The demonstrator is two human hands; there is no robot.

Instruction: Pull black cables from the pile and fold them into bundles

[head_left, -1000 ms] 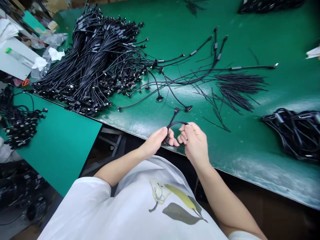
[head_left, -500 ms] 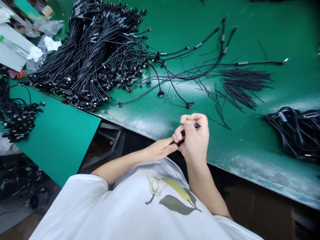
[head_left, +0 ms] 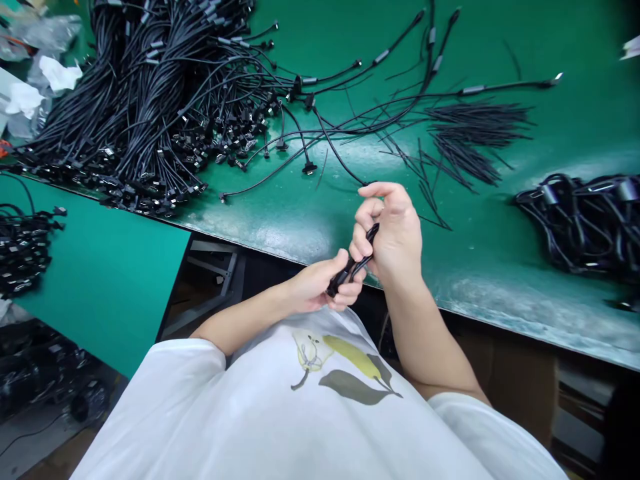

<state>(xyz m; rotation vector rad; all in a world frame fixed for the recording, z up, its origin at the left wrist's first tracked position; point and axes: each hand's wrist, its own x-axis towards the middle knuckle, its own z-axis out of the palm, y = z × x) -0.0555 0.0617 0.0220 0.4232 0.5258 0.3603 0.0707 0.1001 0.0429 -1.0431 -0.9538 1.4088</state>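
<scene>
Both my hands meet at the near edge of the green table (head_left: pixel 500 267). My left hand (head_left: pixel 320 288) is closed around the lower end of a folded black cable (head_left: pixel 351 265). My right hand (head_left: pixel 390 233) is closed on the upper part of the same cable, fingers curled over it. The cable's middle is hidden inside my fingers. A single loose cable (head_left: pixel 330 143) lies on the table just beyond my right hand.
A large heap of black cables (head_left: pixel 150 107) covers the table's far left. Thin black ties (head_left: pixel 465 147) lie scattered at the centre right. A coiled bundle (head_left: pixel 585 220) sits at the right. A lower green surface (head_left: pixel 100 280) at the left carries more cables (head_left: pixel 25 247).
The cable loop held open a second ago is folded tight between both hands. My hands have shifted slightly toward my body, and the view has moved down and closer.
</scene>
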